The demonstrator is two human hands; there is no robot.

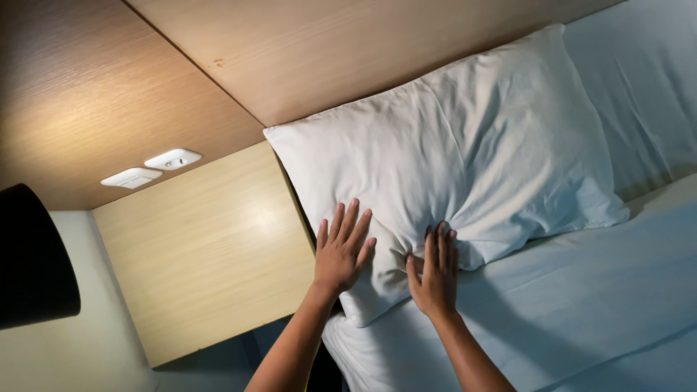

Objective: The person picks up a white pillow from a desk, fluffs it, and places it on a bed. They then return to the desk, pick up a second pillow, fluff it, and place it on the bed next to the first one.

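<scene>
Both hands press flat on the white pillow (465,156), neither gripping it: the left hand (341,250) lies with fingers spread on the pillow's near-left corner, and the right hand (435,268) has its fingertips dug slightly into a crease along the near edge. The pillow stretches away from the hands up and to the right, its long axis running diagonally toward the wooden headboard (305,51) (against which its far edge rests). It sits at the head of the white-sheeted bed (581,305), beside a pale wooden nightstand (210,254). Two small white switches (152,168) sit on the wall panel beyond.
</scene>
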